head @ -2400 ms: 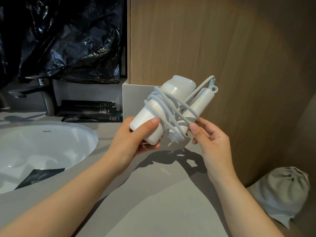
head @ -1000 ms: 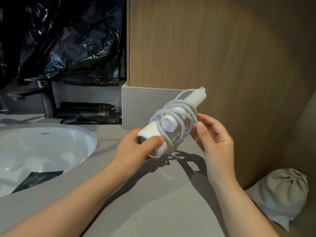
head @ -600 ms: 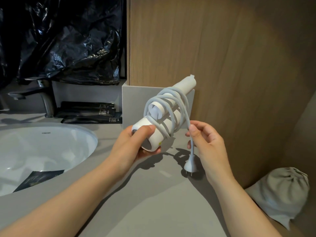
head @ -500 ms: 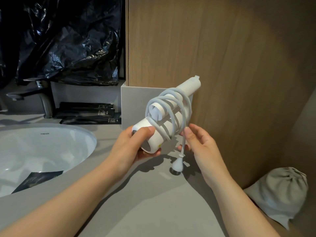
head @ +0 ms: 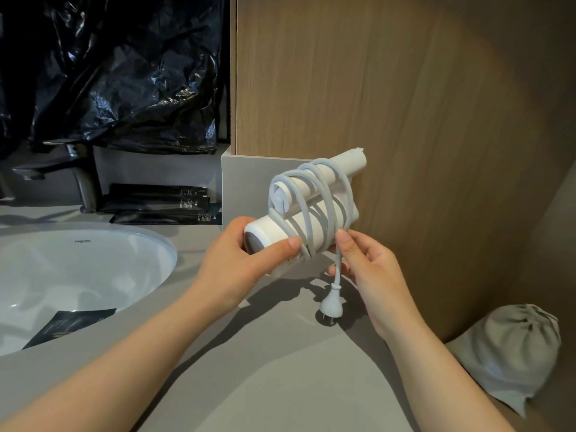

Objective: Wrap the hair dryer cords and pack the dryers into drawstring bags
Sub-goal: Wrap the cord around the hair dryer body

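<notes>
You have the white hair dryer (head: 311, 226) in the air over the back right part of the countertop (head: 249, 369), close in front of the wood panel (head: 405, 104). Its handle is folded along the barrel, and the cord (head: 314, 194) runs around both in several loops. Your left hand (head: 240, 266) grips the near end of the barrel, thumb on top and fingers curled underneath. Your right hand (head: 371, 269) pinches the loose tail of the cord between thumb and fingers, just below the loops. The plug (head: 331, 308) hangs from that tail, prongs down, right at the countertop; whether it touches the surface cannot be told.

Past the countertop's right edge lies a grey drawstring bag (head: 511, 347), its mouth gathered shut. The white sink basin (head: 78, 266) sits in the countertop's left side, with a black packet (head: 71, 322) lying inside it. Along the back edge are stacked black sachets (head: 162, 204) beside a dark faucet (head: 78, 173), under crumpled black plastic sheeting (head: 124, 73).
</notes>
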Motion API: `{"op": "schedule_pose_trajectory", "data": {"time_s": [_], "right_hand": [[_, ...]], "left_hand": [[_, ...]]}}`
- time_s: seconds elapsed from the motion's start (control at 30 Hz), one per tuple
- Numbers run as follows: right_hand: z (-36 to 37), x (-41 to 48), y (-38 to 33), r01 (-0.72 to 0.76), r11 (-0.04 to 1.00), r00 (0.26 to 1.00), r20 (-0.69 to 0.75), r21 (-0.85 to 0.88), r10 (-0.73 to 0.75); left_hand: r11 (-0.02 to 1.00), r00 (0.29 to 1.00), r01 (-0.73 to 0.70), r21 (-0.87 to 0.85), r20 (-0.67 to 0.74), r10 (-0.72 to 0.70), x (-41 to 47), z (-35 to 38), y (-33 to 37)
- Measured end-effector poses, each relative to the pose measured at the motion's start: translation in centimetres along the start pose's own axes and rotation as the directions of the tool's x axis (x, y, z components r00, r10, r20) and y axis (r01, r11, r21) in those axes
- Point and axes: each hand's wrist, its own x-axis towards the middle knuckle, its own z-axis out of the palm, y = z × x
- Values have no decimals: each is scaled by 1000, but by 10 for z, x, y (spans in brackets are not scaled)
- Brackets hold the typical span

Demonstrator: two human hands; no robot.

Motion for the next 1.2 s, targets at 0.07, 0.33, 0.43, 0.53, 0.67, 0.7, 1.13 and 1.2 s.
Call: {"op": "schedule_pose_trajectory", "data": {"time_s": [0.07,0.33,0.43,0.53,0.67,0.7,1.13,1.2], "right_hand": [[-1,0,1,-3,1000,1000,-5,-2,3],[-4,-4,1,-81,996,993,82,-24,82],[-8,-4,3,-96,994,994,49,-56,99],[-12,-7,5,-32,992,999,15,-124,34],[-17,-15,3,66,978,998,19,-197,-64],[-18,-17,3,82,976,997,27,-203,-79],[-22,-27,3,93,970,992,109,-223,-70],[-20,-27,4,87,973,991,116,-215,-63]], "left_hand": [[1000,1000,9,-18,-11,-9,-1,0,0],[895,964,264,-360,136,-230,1,2,-2],[839,934,354,-413,197,-298,1,2,-1],[796,909,415,-441,238,-342,-1,2,-1],[744,868,495,-449,305,-393,-2,4,-4],[739,860,506,-444,323,-395,-3,5,-5],[871,889,423,-249,297,-347,3,3,-11],[897,912,384,-217,242,-332,5,2,-13]]}}
